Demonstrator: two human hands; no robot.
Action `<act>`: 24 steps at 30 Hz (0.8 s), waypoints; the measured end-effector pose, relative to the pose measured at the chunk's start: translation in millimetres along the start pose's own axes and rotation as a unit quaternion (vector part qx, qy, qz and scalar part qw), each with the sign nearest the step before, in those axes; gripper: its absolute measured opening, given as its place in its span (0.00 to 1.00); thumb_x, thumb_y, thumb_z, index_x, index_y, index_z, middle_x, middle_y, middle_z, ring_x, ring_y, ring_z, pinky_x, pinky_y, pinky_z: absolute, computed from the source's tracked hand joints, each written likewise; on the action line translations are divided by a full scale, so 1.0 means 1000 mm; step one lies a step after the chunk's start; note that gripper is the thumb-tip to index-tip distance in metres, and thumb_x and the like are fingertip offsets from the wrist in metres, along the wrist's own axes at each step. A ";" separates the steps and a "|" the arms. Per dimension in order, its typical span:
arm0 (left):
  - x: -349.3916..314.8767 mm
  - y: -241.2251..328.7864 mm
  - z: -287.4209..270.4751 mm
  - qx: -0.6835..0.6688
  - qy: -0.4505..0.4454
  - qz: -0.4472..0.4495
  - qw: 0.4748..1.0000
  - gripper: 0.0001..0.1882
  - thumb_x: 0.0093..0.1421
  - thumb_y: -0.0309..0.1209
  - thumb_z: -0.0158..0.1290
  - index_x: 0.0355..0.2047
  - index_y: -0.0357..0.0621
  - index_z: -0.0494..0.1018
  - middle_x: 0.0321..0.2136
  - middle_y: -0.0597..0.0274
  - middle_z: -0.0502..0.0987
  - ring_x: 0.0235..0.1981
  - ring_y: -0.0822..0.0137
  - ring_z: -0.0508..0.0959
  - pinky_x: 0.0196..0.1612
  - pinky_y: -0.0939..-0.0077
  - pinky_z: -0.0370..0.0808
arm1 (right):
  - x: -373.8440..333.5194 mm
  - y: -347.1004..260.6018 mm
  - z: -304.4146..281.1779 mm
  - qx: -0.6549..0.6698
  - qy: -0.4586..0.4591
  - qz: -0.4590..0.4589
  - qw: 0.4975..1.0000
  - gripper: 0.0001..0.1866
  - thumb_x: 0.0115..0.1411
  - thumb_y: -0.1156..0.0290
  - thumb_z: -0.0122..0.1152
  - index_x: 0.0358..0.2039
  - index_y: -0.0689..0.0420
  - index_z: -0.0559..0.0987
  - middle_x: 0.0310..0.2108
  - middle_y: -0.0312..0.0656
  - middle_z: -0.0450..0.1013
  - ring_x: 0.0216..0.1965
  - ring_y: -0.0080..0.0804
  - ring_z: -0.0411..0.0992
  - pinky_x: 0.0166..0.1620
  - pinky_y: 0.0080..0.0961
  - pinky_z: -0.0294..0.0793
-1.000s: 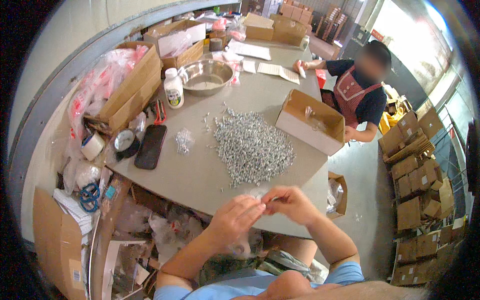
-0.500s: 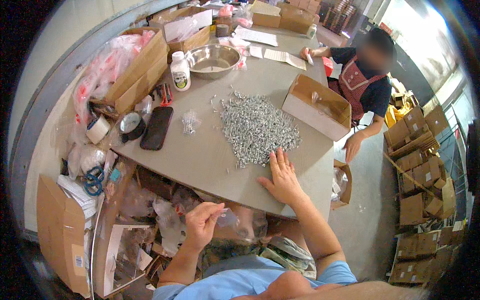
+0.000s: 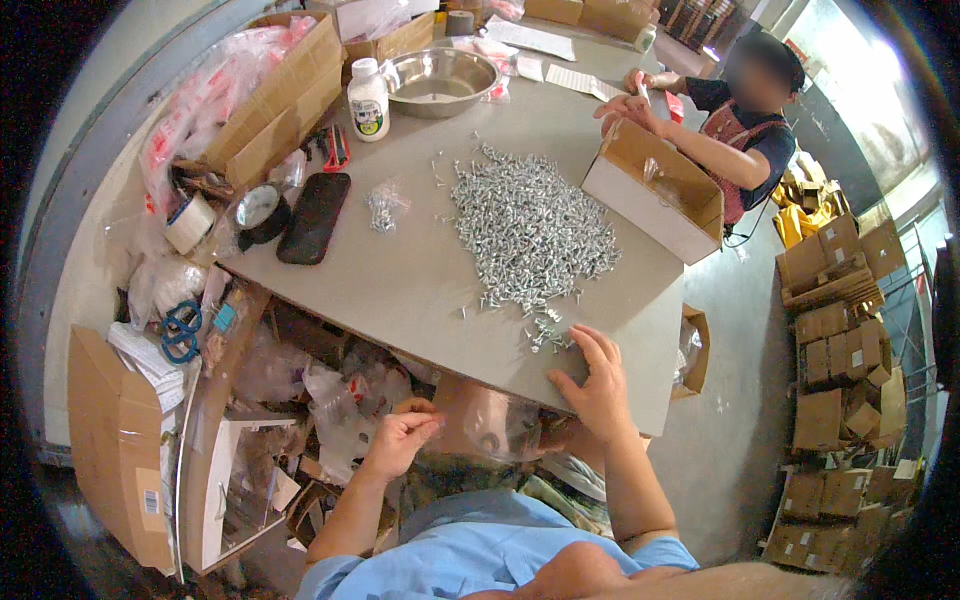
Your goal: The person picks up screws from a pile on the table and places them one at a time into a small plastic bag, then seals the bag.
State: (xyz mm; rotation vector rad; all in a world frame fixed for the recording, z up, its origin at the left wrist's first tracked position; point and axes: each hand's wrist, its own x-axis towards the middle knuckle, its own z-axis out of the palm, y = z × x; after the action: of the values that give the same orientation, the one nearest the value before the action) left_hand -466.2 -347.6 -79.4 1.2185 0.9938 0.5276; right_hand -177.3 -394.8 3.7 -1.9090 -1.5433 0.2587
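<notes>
Screws (image 3: 535,230): heaped inward from your table's (image 3: 400,290) near right corner, strays toward the near edge, presumably for easy reach; your right hand (image 3: 602,388): beside strays, fingers parted, apparently empty; your left hand (image 3: 402,440): off the near edge, fingertips pinched, contents indiscernible

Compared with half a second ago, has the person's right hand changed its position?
Yes: judged against the grey table, the right hand has moved toward its near edge, closer to the person's body.
</notes>
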 end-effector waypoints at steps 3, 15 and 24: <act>0.004 -0.020 0.006 0.043 -0.078 -0.016 0.996 0.10 0.55 0.31 0.59 0.31 0.35 0.78 0.35 0.61 0.77 0.33 0.74 0.75 0.34 0.80 0.72 | 0.010 -0.007 0.003 -0.028 -0.024 0.006 0.999 0.27 0.45 0.69 0.67 0.47 0.59 0.73 0.48 0.46 0.66 0.51 0.46 0.64 0.53 0.35 0.65; 0.016 -0.020 0.075 0.119 -0.185 -0.027 0.975 0.13 0.53 0.34 0.60 0.32 0.39 0.72 0.29 0.60 0.75 0.33 0.71 0.73 0.37 0.73 0.72 | 0.006 -0.008 0.003 0.040 -0.044 0.036 0.998 0.17 0.45 0.72 0.64 0.39 0.57 0.78 0.40 0.45 0.70 0.41 0.42 0.71 0.45 0.32 0.71; 0.022 -0.062 0.083 0.061 -0.181 0.055 0.980 0.14 0.52 0.38 0.61 0.34 0.42 0.75 0.37 0.61 0.76 0.39 0.65 0.75 0.47 0.69 0.70 | 0.014 -0.006 0.015 -0.009 0.002 -0.030 1.000 0.12 0.45 0.72 0.64 0.34 0.57 0.78 0.36 0.46 0.71 0.37 0.43 0.71 0.41 0.33 0.72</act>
State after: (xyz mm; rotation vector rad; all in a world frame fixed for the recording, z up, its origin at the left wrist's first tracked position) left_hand -394.8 -392.5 -142.7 1.4253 0.6591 0.3180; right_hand -186.2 -375.9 -0.6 -1.8735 -1.6013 0.2143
